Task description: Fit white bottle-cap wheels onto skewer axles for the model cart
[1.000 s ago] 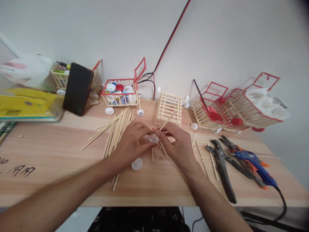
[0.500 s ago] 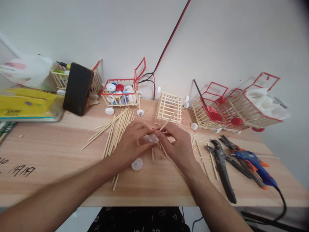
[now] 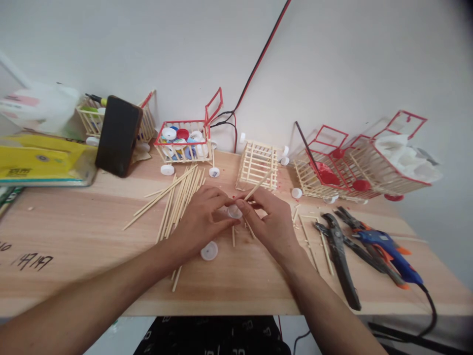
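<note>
Between my two hands is a translucent bottle cap (image 3: pixel 234 211), low over the wooden table. My left hand (image 3: pixel 201 213) grips its left side with thumb and fingers. My right hand (image 3: pixel 268 213) pinches a thin wooden stick (image 3: pixel 257 185) that slants up to the right, its lower end at the cap; whether it goes into the cap is hidden by my fingers. A second translucent cap (image 3: pixel 209 251) lies on the table below my left hand. Just behind my hands stands a small stick-built cart (image 3: pixel 257 164) with white cap wheels, tipped over.
Loose sticks (image 3: pixel 177 202) lie left of my hands. Cutting pliers (image 3: pixel 340 261) and a blue glue gun (image 3: pixel 389 251) rest at the right. Along the wall stand a cart full of caps (image 3: pixel 184 143), more carts (image 3: pixel 388 167), a phone (image 3: pixel 118 135) and a yellow packet (image 3: pixel 44 160).
Almost nothing differs. Both hands keep the same hold on the cap and stick, and the whole view has shifted very slightly.
</note>
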A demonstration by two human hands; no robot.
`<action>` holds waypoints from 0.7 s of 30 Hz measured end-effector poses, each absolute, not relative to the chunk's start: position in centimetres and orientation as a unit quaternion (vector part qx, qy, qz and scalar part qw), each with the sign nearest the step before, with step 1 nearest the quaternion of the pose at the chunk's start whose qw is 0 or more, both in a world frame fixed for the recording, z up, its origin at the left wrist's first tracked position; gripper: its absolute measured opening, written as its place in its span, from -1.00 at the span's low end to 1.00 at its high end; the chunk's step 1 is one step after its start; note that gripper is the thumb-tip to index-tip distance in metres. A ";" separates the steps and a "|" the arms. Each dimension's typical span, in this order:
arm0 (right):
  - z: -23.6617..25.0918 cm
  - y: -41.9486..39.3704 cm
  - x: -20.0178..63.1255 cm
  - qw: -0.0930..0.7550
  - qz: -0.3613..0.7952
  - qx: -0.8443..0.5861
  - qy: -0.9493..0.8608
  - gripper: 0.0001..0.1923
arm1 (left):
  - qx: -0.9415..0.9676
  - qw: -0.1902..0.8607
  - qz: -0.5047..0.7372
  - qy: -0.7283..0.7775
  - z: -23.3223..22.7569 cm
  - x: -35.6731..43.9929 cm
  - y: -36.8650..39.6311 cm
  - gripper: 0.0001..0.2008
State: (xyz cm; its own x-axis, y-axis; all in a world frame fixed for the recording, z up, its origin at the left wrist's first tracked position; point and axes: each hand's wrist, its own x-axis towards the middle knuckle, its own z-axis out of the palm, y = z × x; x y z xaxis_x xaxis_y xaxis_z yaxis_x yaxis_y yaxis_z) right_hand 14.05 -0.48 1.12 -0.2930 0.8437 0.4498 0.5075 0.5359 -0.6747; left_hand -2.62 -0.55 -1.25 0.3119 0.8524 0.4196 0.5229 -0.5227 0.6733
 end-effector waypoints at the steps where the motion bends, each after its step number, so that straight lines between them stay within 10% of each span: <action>1: 1.1 -0.5 14.0 0.406 0.210 -0.434 -0.776 -0.89 | 0.781 0.213 0.387 0.440 -1.2 -2.6 -0.5 -0.77; 21: 1.2 -0.4 14.3 0.378 0.159 -0.451 -0.793 -0.81 | 0.780 0.213 0.389 0.441 -1.1 -2.6 -0.5 -0.78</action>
